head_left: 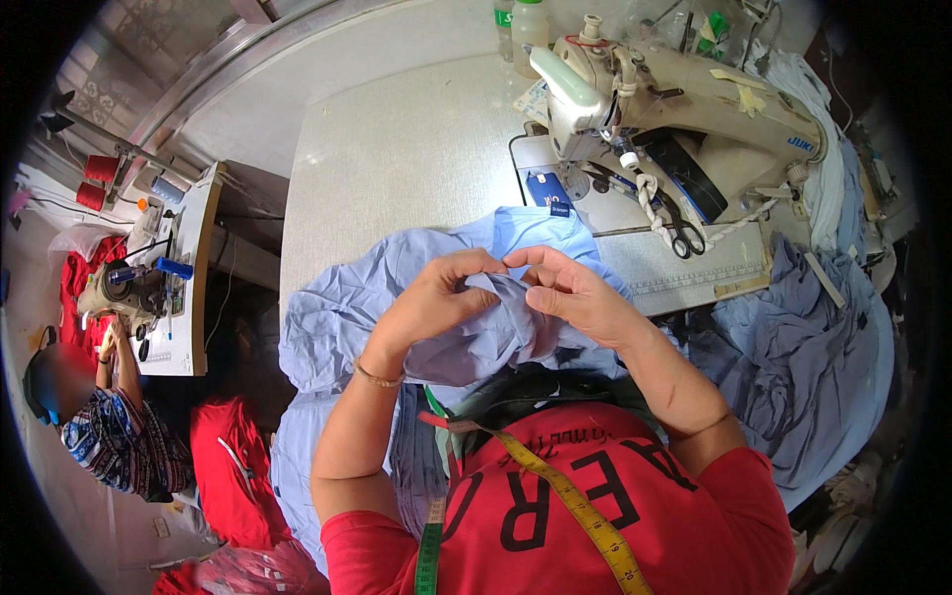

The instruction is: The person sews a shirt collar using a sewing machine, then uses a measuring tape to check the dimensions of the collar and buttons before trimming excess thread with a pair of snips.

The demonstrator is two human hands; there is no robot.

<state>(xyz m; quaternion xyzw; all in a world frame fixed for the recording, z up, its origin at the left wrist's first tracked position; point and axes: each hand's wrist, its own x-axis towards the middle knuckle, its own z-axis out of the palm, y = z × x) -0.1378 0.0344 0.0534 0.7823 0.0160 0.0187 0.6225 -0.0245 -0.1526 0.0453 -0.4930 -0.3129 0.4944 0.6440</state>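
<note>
A light blue garment (pixel 347 297) lies bunched over the near edge of the sewing table and hangs down toward my lap. My left hand (pixel 442 297) pinches a fold of its cloth between thumb and fingers. Close beside it, my right hand (pixel 573 295) grips the same fold, fingertips almost meeting those of the left. The exact edge or seam between the fingers is hidden. Just beyond my hands, a flat light blue piece with a small dark label (pixel 559 209) rests on the table. A dark blue tag (pixel 548 190) lies next to it, by the needle plate.
A sewing machine (pixel 684 99) stands at the back right, with black-handled scissors (pixel 684 233) under its arm. More blue cloth (pixel 783 347) is heaped at right. A yellow tape measure (pixel 570 496) hangs over my red shirt. At far left, another person (pixel 119 436) works at a second machine (pixel 124 288).
</note>
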